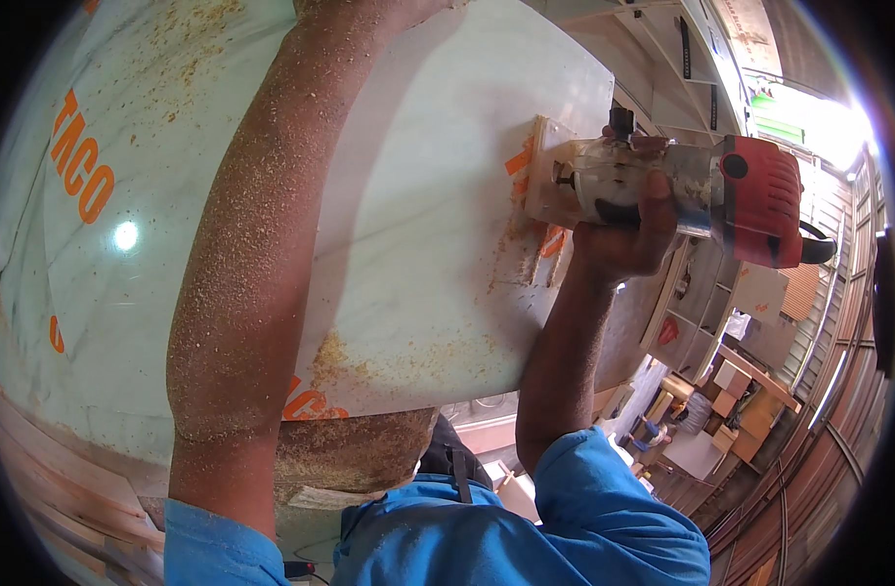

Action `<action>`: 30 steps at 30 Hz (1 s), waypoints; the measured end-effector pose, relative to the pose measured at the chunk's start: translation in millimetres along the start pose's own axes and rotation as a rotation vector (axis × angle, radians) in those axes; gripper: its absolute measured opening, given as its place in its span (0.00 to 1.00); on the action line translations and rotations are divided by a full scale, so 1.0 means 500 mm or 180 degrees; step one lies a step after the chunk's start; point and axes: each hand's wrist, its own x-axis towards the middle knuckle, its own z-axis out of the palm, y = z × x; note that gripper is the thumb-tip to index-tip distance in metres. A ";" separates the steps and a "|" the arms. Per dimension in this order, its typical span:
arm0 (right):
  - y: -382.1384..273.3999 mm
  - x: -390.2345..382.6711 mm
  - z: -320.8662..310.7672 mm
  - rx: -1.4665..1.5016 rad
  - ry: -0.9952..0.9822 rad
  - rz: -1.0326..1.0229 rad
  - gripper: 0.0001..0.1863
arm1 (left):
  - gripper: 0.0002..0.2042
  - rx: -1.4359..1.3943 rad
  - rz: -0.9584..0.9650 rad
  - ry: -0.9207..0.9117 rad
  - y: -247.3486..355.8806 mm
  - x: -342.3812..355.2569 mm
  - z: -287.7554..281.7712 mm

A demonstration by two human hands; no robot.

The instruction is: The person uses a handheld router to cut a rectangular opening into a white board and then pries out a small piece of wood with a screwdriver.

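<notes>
My right hand (638,230) is wrapped round the metal body of a trim router (697,190) with a red motor housing and a black cord end. The router lies on its side in the view, and its pale base (548,171) is at the panel's right part. Beneath it spreads a large marble-patterned panel (438,225) with orange lettering on its film. My left arm, dusted with sawdust, stretches across the panel to the top edge. Only a bit of my left hand (408,10) shows there; its fingers are cut off.
Sawdust (335,361) is scattered over the panel, with more at the upper left. A brown rough-edged board (355,454) sits under the panel's near edge. At the right are shelving, stacked boards and boxes (731,405), and a corrugated wall (838,410). A person (653,432) is in the background.
</notes>
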 end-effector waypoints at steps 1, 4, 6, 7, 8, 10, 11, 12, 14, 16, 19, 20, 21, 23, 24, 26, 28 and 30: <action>0.000 0.000 0.004 -0.0017 0.0030 -0.0015 0.29 | 0.29 0.0005 0.0000 0.0000 -0.001 0.000 0.000; 0.002 0.002 0.007 0.0028 0.0103 0.0032 0.29 | 0.28 -0.0072 -0.0009 0.0050 -0.001 -0.001 -0.004; 0.005 0.006 0.001 0.0069 0.0150 0.0085 0.29 | 0.28 -0.0137 0.0014 0.0037 0.001 -0.002 -0.003; 0.008 0.010 -0.007 -0.0016 0.0083 0.0021 0.28 | 0.28 -0.0152 0.0013 0.0034 0.003 -0.001 -0.002; 0.010 0.012 -0.010 -0.0086 0.0017 -0.0034 0.27 | 0.28 -0.0131 -0.0044 -0.0060 0.005 0.000 -0.003; 0.010 0.015 -0.010 -0.0220 -0.0038 -0.0048 0.28 | 0.28 -0.0114 -0.0103 -0.0158 0.008 -0.001 -0.001; 0.009 0.015 -0.003 -0.0315 -0.0095 -0.0057 0.30 | 0.28 -0.0059 -0.0111 -0.0130 0.004 0.001 -0.007; 0.012 0.016 0.001 -0.0279 -0.0098 -0.0045 0.30 | 0.28 -0.0002 -0.0119 -0.0103 0.000 0.002 -0.014; 0.020 0.024 -0.002 -0.0353 -0.0072 -0.0072 0.29 | 0.28 -0.0008 -0.0114 -0.0084 0.001 0.002 -0.016; 0.020 0.034 -0.011 -0.0393 -0.0013 -0.0034 0.29 | 0.27 -0.0090 -0.0108 -0.0080 0.010 -0.001 -0.002; 0.023 0.034 -0.008 -0.0347 0.0043 0.0021 0.29 | 0.27 -0.0167 -0.0059 0.0090 0.006 -0.002 0.002; 0.023 0.033 -0.009 -0.0352 0.0037 -0.0001 0.29 | 0.27 -0.0213 -0.0072 0.0084 0.005 -0.002 0.004; 0.020 0.033 -0.010 -0.0367 0.0036 -0.0006 0.29 | 0.26 -0.0265 -0.0085 0.0078 0.005 -0.002 0.008; 0.014 0.027 0.000 -0.0330 -0.0023 0.0017 0.28 | 0.27 -0.0152 -0.0132 0.0134 0.001 0.003 -0.002; 0.011 0.022 0.002 -0.0348 -0.0025 0.0024 0.28 | 0.27 -0.0110 -0.0177 0.0166 0.002 0.003 0.004; 0.005 0.010 0.008 -0.0148 0.0046 0.0043 0.28 | 0.28 -0.0065 -0.0198 0.0250 -0.001 0.006 0.018; 0.002 -0.005 -0.007 -0.0128 -0.0035 0.0101 0.28 | 0.28 -0.0010 -0.0218 0.0330 -0.003 0.003 0.030; -0.007 -0.017 -0.016 -0.0108 -0.0104 0.0142 0.28 | 0.30 0.0066 -0.0306 0.0369 0.002 0.002 0.031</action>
